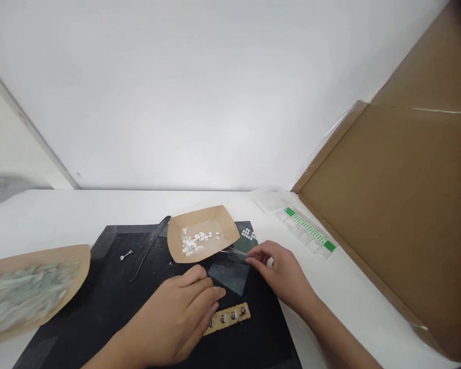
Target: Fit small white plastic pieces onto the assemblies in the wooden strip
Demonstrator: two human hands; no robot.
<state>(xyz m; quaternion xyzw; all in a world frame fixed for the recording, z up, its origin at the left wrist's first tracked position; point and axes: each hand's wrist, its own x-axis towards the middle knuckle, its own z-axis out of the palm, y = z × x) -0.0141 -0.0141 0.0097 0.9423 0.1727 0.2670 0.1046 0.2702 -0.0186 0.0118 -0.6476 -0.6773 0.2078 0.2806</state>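
My right hand (278,269) pinches the edge of a clear plastic bag (230,278) between thumb and forefinger. The bag lies flat on the black mat (115,287), its upper edge lifted towards that hand. My left hand (184,310) is over the mat at the bag's left, fingers curled together and pointing right; its thumb and anything under it are hidden. Partly behind those fingers lies a tan scalloped strip (230,316) with several small metal pieces on it. Above the bag, a brown paper tray (172,238) contains small white pieces (192,243).
A brown tray (82,261) of clear packets stands at left. Black tweezers (148,251) and a small metal piece (126,254) lie on the mat. White dots (249,234) lie near its top right corner. Right are a green-marked clear packet (309,230) and cardboard box (392,215).
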